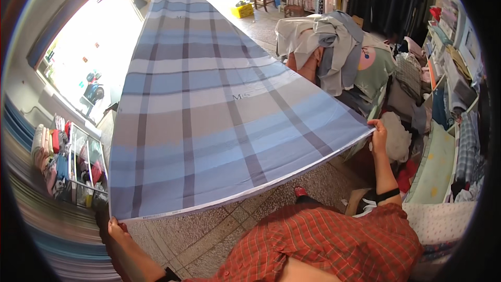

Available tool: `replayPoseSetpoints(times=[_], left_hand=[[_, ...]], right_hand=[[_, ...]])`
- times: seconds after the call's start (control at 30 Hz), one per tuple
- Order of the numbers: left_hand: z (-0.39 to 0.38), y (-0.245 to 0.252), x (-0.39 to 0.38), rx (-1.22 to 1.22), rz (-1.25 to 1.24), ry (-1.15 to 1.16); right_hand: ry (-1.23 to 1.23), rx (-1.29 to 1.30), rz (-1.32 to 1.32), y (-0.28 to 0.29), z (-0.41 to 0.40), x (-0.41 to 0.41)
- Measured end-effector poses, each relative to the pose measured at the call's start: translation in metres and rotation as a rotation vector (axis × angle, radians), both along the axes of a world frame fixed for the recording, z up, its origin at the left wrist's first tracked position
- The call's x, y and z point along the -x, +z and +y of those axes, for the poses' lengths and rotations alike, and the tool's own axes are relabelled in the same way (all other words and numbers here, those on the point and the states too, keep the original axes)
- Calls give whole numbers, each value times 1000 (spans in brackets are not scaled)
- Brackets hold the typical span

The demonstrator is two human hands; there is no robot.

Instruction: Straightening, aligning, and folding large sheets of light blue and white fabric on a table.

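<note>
A large striped sheet of fabric (211,105) in blue, grey and white, crossed by dark bands, stretches away before me and narrows towards the doorway. My left hand (118,229) pinches its near left corner. At the near right corner, my right hand (377,137) grips the edge with fingers closed on it. The white selvedge between the two hands is taut and bears small print. At the far end the fabric rises to a narrow top, where something dark shows just behind it; I cannot tell whether someone holds it there.
To the right, a heap of crumpled fabric (336,47) stands close beside the sheet. Shelves (442,82) with folded cloth line the right wall. Fabric rolls (58,219) lie at the left, near a metal rack (88,160). A yellow box (242,10) and wooden chairs (294,4) stand farther back.
</note>
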State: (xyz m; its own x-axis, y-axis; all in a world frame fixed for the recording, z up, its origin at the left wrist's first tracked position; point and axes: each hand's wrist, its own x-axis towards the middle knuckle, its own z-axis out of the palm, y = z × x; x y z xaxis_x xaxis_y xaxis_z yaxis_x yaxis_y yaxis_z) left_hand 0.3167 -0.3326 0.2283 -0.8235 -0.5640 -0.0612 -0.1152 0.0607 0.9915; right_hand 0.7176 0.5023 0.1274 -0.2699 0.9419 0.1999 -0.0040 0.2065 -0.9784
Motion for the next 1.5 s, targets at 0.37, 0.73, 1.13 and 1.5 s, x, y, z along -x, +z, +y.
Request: replayPoseSetpoints(times=[0.37,0.73,1.13,1.5], left_hand=[[12,17,-23,16,52,55],[-47,-18,-37,12,38,54],[156,129,-38,406,612,-224],[333,285,22,220,543,-535]], right_hand=[[110,307,141,-21,-14,-30],[213,492,300,-28,-21,-45],[391,814,127,-159,11,4],[552,1561,-115,-326,-177,179]])
